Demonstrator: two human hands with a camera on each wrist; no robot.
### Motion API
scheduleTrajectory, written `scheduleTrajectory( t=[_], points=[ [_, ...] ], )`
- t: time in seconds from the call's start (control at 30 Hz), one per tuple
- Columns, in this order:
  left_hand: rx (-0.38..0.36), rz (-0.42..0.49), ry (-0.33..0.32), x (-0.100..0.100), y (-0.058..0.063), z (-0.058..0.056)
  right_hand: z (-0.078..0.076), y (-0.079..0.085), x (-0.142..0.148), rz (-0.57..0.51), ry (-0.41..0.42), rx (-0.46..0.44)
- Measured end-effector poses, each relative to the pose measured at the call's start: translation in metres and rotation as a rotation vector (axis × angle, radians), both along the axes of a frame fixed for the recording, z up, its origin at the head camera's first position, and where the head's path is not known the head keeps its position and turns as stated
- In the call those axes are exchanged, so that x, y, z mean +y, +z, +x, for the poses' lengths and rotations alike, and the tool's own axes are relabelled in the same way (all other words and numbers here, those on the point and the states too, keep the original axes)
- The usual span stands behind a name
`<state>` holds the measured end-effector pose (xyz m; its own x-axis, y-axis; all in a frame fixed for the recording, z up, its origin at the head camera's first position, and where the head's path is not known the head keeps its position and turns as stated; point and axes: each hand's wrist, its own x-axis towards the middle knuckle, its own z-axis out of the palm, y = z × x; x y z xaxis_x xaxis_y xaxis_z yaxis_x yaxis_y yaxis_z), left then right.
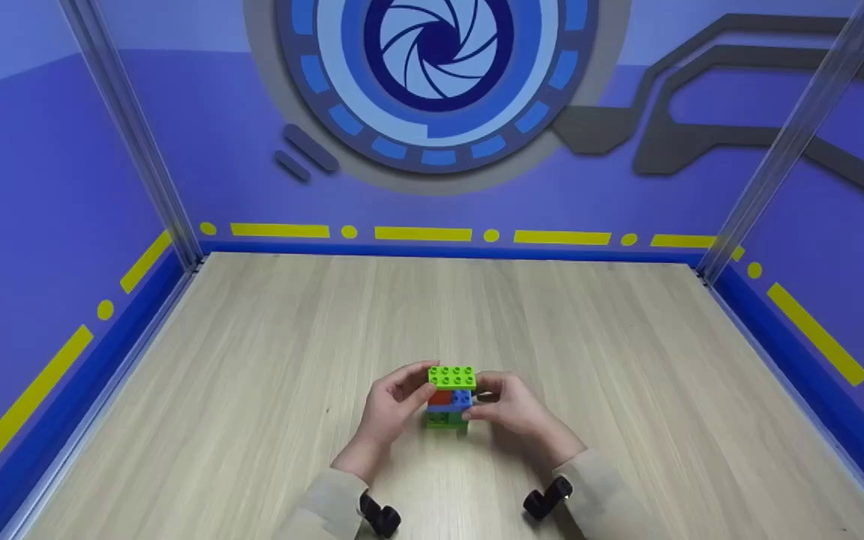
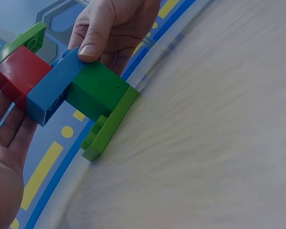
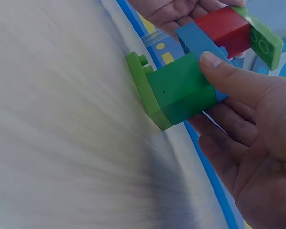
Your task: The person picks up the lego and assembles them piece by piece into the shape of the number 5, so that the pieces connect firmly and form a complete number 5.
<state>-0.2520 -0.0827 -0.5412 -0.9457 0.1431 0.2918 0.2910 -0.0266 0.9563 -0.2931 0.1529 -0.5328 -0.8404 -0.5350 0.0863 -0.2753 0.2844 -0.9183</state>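
A small brick stack [image 1: 448,399] stands on the wooden table [image 1: 252,390], near its front middle. From the bottom it has a light green base plate [image 2: 109,126], a dark green brick [image 2: 97,90], a blue brick [image 2: 52,93], a red brick [image 2: 19,74] and a light green top plate [image 1: 452,376]. My left hand [image 1: 418,388] grips the stack's upper left side, its fingers lying by the red brick [image 3: 226,28]. My right hand [image 1: 486,399] pinches the right side, its thumb [image 3: 229,78] pressing where the blue brick [image 3: 195,40] meets the dark green brick [image 3: 181,88].
Blue walls with yellow stripes [image 1: 423,233] enclose the table on three sides, and slanted metal posts [image 1: 784,150] rise at the back corners. Black camera mounts [image 1: 547,500] sit on both wrists. Bare wood stretches around the stack.
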Motion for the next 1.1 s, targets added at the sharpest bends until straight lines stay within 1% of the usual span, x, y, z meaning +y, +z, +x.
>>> scheduleTrajectory(
  t=[0.13,0.3,0.53,0.73,0.97,1.1],
  points=[
    [-0.016,0.01,0.005,0.0004,-0.0012,-0.0005,0.0001,-0.0019,0.0001,-0.017,-0.004,-0.015],
    [-0.026,0.013,0.015,0.0004,-0.0025,-0.0005,0.0004,-0.0048,-0.0006,-0.011,-0.017,-0.018],
    [-0.004,0.005,0.023,-0.0003,-0.0011,-0.0004,-0.0001,-0.0054,-0.0017,-0.016,-0.009,0.004],
    [0.008,-0.008,0.036,0.0008,-0.0014,0.0001,0.0008,-0.0039,-0.0013,-0.02,-0.012,-0.001],
    [0.017,-0.013,0.033,0.0024,-0.002,0.0021,0.0018,-0.0055,-0.0009,-0.056,-0.008,-0.024],
    [0.015,-0.015,0.034,0.0024,-0.0008,0.0024,0.0006,-0.0076,-0.0006,-0.045,-0.018,-0.019]
  ],
)
